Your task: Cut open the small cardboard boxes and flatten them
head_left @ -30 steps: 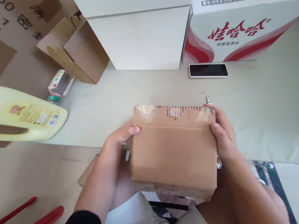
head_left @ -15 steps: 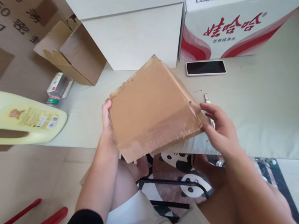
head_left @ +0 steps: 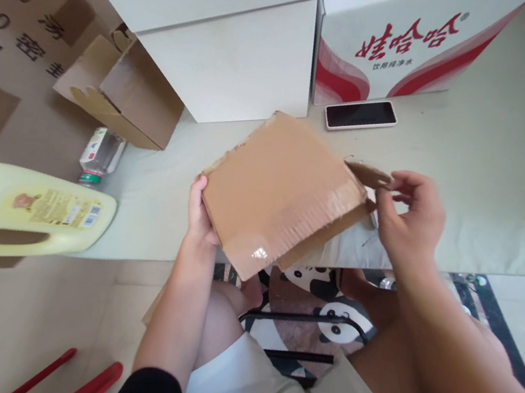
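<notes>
A small brown cardboard box (head_left: 283, 193) with clear tape over its seam is held tilted above my lap. My left hand (head_left: 201, 213) grips its lower left edge from beneath. My right hand (head_left: 411, 216) pinches a torn cardboard flap (head_left: 368, 173) sticking out at the box's right corner, fingers curled on it. The box's open side faces away from me and its inside is hidden.
A white box (head_left: 226, 55) and a red-and-white printed carton (head_left: 402, 38) stand behind, a phone (head_left: 361, 114) lies before the carton. At left are an open brown box (head_left: 123, 91), a small bottle (head_left: 100, 154), a yellow jug (head_left: 21, 211); red handles (head_left: 77, 381) at bottom.
The box was flat on my lap, then was lifted and turned over toward the left. My right hand shifted from the box's right edge to pinching the torn flap.
</notes>
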A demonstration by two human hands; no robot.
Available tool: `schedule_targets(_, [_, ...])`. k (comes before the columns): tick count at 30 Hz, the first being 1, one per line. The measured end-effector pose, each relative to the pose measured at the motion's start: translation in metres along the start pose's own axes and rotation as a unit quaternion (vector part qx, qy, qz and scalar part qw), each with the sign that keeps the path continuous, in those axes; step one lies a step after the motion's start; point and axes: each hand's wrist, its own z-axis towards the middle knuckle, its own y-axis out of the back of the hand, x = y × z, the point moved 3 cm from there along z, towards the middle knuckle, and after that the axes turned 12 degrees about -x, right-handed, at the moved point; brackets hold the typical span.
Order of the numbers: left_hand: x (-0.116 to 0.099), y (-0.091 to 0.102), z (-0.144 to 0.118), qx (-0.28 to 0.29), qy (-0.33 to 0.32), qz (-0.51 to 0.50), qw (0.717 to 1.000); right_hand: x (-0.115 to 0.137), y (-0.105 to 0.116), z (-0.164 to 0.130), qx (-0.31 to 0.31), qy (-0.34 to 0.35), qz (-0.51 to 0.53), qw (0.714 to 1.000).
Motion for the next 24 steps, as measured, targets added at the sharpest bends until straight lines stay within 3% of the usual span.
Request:
schedule_targets(3, [0.002,-0.003,0.002,0.009,-0.049,-0.051,0.997,0.013,0.002,-0.005,-0.013,0.088,0.025,0.996])
schedule_targets(7, [0.023,-0.01,-0.001,0.008,-0.037,-0.085,0.996,0.039,-0.015,-0.043,0.136,0.248,0.046,0.958])
schedule_targets(10, [0.041,-0.018,-0.008,0.026,-0.026,-0.082,0.996,0.046,-0.028,-0.07,0.145,0.309,0.007,0.94])
schedule_targets(15, [0.051,-0.025,-0.016,0.032,-0.022,-0.087,0.995,0.043,-0.036,-0.081,0.106,0.334,0.033,0.936])
schedule_targets(19, [0.041,-0.025,-0.016,0.023,-0.086,-0.123,0.988,0.05,-0.03,-0.073,0.089,0.327,0.049,0.939])
schedule_targets(22, [0.028,-0.019,-0.011,0.015,-0.147,-0.15,0.978,0.06,-0.024,-0.07,0.132,0.324,0.109,0.931])
schedule_targets(24, [0.018,-0.01,-0.005,-0.013,-0.152,-0.145,0.977,0.064,-0.019,-0.065,0.16,0.298,0.168,0.926])
